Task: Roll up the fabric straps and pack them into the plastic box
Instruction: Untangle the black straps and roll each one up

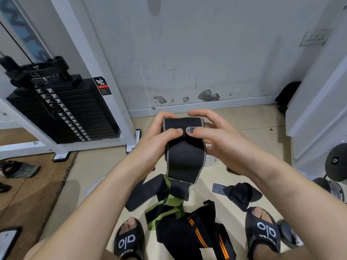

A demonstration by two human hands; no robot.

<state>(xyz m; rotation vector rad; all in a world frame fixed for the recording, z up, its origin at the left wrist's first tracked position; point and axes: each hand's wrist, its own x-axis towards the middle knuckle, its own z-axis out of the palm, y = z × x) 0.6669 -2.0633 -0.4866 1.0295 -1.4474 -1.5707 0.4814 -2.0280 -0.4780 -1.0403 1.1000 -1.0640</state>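
Most of plastic box (210, 162) hidden.

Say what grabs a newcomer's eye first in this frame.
Dead centre, the left hand and right hand grip a black strap being rolled, thumbs pressed on its front, its tail hanging down. Below it, between the sandals, loose straps with green and orange stripes lie piled on the floor. At left stands a black weight stack in a white frame.

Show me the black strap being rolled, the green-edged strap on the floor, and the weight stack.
black strap (185, 156), head view, flat middle below the thumbs
green-edged strap (170, 209), head view, green band in the floor pile
weight stack (62, 111), head view, front plates
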